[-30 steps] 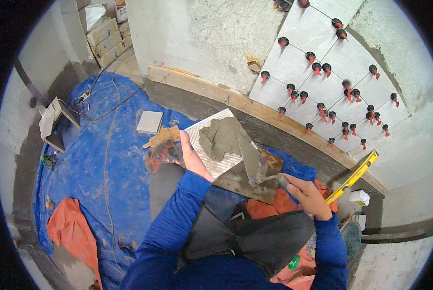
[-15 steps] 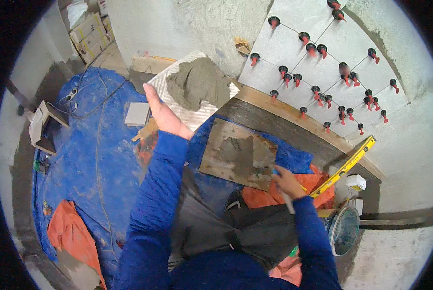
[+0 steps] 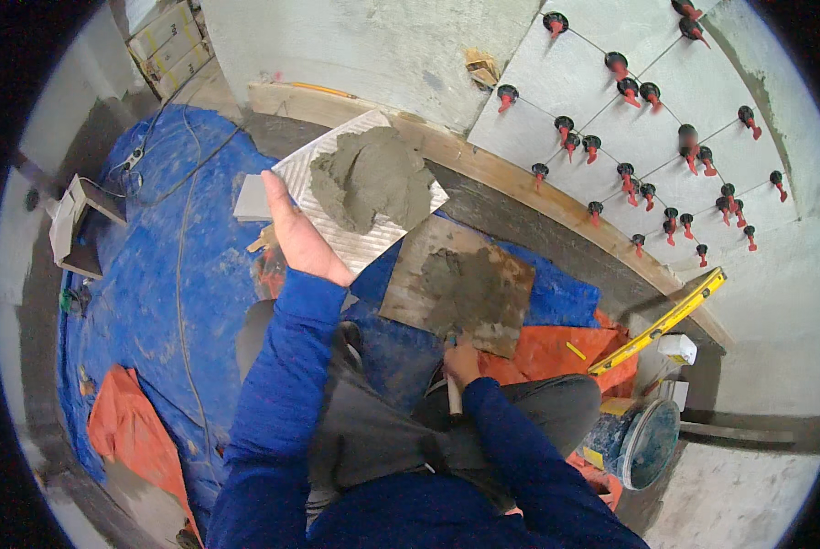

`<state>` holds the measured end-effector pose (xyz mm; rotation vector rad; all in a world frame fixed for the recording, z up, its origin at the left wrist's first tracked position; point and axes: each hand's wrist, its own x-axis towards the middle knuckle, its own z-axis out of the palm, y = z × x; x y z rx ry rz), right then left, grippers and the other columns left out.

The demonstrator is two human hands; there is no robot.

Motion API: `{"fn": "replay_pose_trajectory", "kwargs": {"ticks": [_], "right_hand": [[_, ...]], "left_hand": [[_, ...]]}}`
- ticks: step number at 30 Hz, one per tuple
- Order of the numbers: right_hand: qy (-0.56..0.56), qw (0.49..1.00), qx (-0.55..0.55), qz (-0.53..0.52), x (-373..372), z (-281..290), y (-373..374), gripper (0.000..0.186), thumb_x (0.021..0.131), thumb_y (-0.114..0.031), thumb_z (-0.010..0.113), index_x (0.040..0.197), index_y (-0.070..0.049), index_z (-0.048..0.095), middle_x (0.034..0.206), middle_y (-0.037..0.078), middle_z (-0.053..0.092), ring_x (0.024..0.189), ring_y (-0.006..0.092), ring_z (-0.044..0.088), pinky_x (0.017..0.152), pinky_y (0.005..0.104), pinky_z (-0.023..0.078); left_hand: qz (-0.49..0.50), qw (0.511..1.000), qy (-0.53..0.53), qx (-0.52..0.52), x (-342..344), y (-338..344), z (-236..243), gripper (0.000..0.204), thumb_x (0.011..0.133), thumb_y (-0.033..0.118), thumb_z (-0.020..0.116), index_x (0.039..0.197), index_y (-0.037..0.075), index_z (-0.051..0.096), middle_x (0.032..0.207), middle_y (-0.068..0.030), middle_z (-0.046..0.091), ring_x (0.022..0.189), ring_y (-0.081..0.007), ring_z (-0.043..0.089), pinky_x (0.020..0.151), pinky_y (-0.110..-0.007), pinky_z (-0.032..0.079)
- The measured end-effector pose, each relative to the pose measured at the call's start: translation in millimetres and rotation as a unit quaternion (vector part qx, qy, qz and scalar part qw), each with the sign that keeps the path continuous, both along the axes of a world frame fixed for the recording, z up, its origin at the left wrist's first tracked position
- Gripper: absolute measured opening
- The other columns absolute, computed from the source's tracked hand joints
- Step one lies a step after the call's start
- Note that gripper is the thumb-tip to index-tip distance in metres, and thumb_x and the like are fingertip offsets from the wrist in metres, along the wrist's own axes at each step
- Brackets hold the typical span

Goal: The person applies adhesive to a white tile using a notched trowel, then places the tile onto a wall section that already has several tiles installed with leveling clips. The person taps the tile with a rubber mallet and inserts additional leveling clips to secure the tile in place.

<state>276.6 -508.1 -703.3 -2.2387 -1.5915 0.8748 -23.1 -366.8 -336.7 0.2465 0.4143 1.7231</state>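
My left hand (image 3: 302, 236) grips the lower left edge of a ribbed-back tile (image 3: 362, 251), held raised with the ribs facing up. A thick heap of grey mortar (image 3: 373, 178) covers much of its middle. Lower down, my right hand (image 3: 463, 363) is closed around a trowel, whose pale handle (image 3: 455, 395) sticks out toward me. Its blade reaches the near edge of a square board (image 3: 401, 297) on the floor and is hard to tell from the mortar. More wet mortar (image 3: 460, 279) lies spread on that board.
Wall tiles (image 3: 602, 55) at right carry several red-and-black levelling clips (image 3: 626, 174). A yellow spirit level (image 3: 662, 322) leans beside a bucket (image 3: 650, 444). Blue sheeting (image 3: 145, 320) covers the floor at left, with a cable (image 3: 183, 302) across it. A wooden batten (image 3: 520, 188) runs along the wall.
My right hand with the trowel has moved left along the board's near edge. The mortar on the board has shifted shape. The tile stays in my left hand, slightly lower.
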Motion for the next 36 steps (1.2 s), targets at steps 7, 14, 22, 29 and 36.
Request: {"fn": "replay_pose_trajectory", "kwargs": {"ticks": [7,14,22,29,36], "right_hand": [[0.071,0.995,-0.025,-0.071,-19,13,34,0.036,0.097,-0.028,0.063,0.113,0.002,0.073,0.090,0.031,0.074,0.088,0.0495,0.074,0.080,0.0559,0.060],[0.351,0.915,0.006,-0.200,-24,87,44,0.027,0.102,-0.014,0.061,0.125,-0.002,0.070,0.070,0.008,0.064,0.050,0.0199,0.061,0.046,0.0376,0.051],[0.236,0.942,0.184,-0.152,18,151,34,0.048,0.105,-0.019,0.066,0.149,-0.003,0.059,0.081,0.003,0.063,0.056,0.0140,0.058,0.047,0.0326,0.048],[0.161,0.984,0.065,-0.049,36,115,22,0.044,0.100,-0.024,0.069,0.135,0.004,0.067,0.085,0.015,0.072,0.063,0.0232,0.069,0.053,0.0378,0.053],[-0.077,0.996,0.001,0.046,-19,44,28,0.033,0.095,-0.028,0.069,0.094,0.005,0.073,0.091,0.028,0.076,0.085,0.0437,0.077,0.078,0.0526,0.062]], "left_hand": [[-0.015,1.000,0.019,0.006,-10,-7,-16,0.084,0.103,0.073,0.049,0.154,0.005,0.051,0.153,-0.0158,0.058,0.137,-0.0370,0.058,0.116,-0.054,0.047],[-0.012,1.000,0.003,-0.021,-5,-13,-6,0.086,0.102,0.073,0.050,0.155,0.005,0.050,0.155,-0.0159,0.056,0.138,-0.0376,0.057,0.117,-0.054,0.046],[0.001,0.999,0.036,-0.016,-1,-10,-23,0.082,0.103,0.071,0.050,0.154,0.007,0.051,0.152,-0.0160,0.058,0.136,-0.0363,0.059,0.115,-0.053,0.048],[-0.071,0.997,0.006,0.018,3,-17,-26,0.085,0.102,0.073,0.050,0.155,0.005,0.050,0.154,-0.0172,0.057,0.137,-0.0375,0.058,0.116,-0.055,0.047],[-0.064,0.998,0.002,-0.013,2,-17,-26,0.086,0.102,0.073,0.050,0.154,0.004,0.050,0.152,-0.0171,0.058,0.137,-0.0376,0.058,0.116,-0.055,0.047]]}}
